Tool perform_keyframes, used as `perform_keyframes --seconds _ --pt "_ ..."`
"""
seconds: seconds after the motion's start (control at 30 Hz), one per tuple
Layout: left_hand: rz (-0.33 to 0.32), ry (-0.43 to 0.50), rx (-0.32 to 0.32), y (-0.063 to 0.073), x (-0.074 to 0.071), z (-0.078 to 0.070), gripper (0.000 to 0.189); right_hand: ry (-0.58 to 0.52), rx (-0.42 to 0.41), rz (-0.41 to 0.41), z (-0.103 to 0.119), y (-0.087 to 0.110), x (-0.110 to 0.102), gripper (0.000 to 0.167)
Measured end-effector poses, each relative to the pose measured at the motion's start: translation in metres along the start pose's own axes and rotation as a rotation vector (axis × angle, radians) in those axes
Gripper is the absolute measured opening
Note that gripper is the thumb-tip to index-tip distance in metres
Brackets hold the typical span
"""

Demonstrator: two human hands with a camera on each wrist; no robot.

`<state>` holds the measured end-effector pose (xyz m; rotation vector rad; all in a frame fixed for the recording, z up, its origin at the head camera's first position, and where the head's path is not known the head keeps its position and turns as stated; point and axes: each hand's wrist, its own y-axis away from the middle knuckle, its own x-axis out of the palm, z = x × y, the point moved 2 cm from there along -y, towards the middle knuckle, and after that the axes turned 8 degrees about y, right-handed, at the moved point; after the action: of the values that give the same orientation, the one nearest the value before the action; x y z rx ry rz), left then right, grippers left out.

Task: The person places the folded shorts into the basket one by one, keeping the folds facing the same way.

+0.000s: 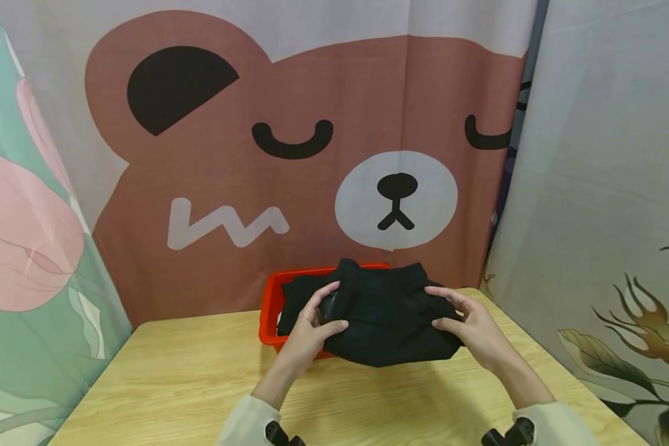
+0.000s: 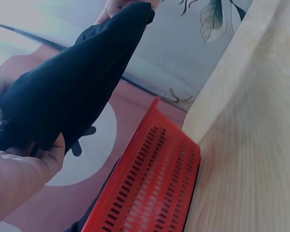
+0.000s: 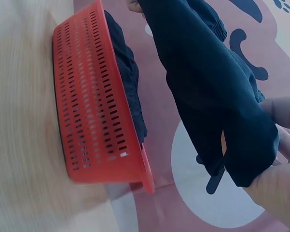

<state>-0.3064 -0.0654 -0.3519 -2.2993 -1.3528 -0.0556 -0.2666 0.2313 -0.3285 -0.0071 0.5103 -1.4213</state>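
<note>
Both hands hold a folded black garment (image 1: 387, 316) up in front of a red plastic basket (image 1: 267, 319). My left hand (image 1: 306, 331) pinches its left end between thumb and fingers, and my right hand (image 1: 479, 328) pinches the right end. The left wrist view shows small pale lettering on the garment (image 2: 72, 92) near the left fingers. In the right wrist view a gathered edge shows on the garment (image 3: 207, 92), and its lower layers hang apart. More dark cloth (image 3: 125, 72) lies inside the basket, partly hidden behind the held garment in the head view.
The basket stands at the back of a light wood table (image 1: 189, 371), close to a curtain (image 1: 334, 186) printed with a bear. Other printed curtains hang at the left (image 1: 28, 248) and right (image 1: 607, 186). The basket's slotted wall (image 3: 87, 106) faces the near side.
</note>
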Motion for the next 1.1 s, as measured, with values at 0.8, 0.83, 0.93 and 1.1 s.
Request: perform_keyframes --seconds 0.8,0.83,0.93,1.1 --pt "-0.159 0.003 -0.017 -0.012 -0.043 -0.02 0.065 0.034 -0.034 0.011 0.001 -0.057 0.03 0.054" --pt "-0.166 0.009 -0.011 -0.013 -0.044 -0.02 0.064 0.028 -0.033 0.009 0.0 -0.06 0.032 0.054" --pt "-0.198 0.018 0.008 -0.017 -0.05 -0.019 0.064 -0.025 -0.031 0.026 -0.002 -0.068 0.036 0.056" --pt "-0.252 -0.015 0.042 -0.024 -0.056 -0.019 0.064 -0.12 -0.036 0.04 -0.007 -0.08 0.041 0.057"
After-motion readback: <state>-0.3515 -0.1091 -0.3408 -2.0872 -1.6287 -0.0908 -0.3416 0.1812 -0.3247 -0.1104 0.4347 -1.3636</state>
